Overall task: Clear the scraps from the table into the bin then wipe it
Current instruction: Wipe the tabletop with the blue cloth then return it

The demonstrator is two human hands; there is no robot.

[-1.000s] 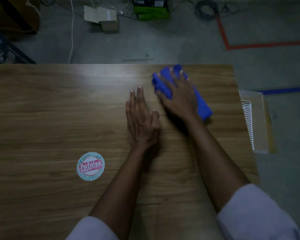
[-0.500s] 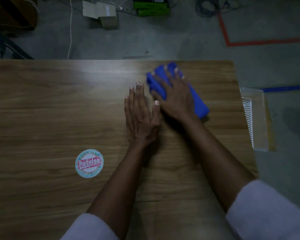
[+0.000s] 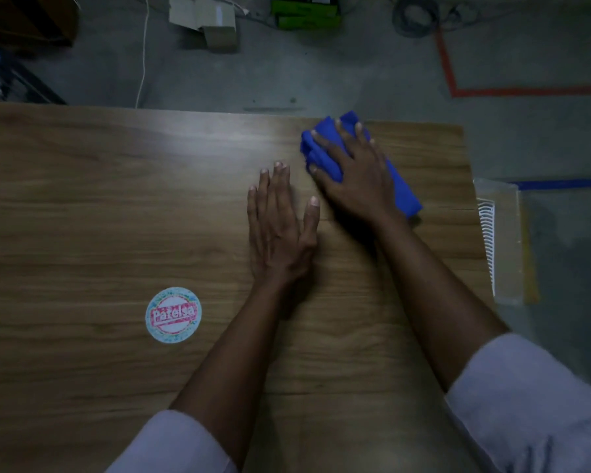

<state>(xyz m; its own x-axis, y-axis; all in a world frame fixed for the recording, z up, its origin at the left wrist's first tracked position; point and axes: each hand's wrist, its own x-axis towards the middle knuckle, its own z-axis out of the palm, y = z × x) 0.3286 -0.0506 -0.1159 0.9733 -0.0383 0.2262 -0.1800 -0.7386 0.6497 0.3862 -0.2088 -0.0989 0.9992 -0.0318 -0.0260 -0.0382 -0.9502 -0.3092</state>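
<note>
Both flat: left hand (image 3: pixel 278 230) on table (image 3: pixel 116 199), right hand (image 3: pixel 359 179) pressing bunched blue cloth (image 3: pixel 403 191).

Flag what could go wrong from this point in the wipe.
The right hand presses the blue cloth near the far right corner of the table; a long stroke could carry it off the edge.
The cloth is bunched, so strokes may leave strips unwiped.
The left hand lies flat on the table; that patch could get missed.

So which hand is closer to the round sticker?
Left. The left hand lies flat on the table, up and right of the round sticker; the right hand is farther right, pressing the blue cloth.
</note>
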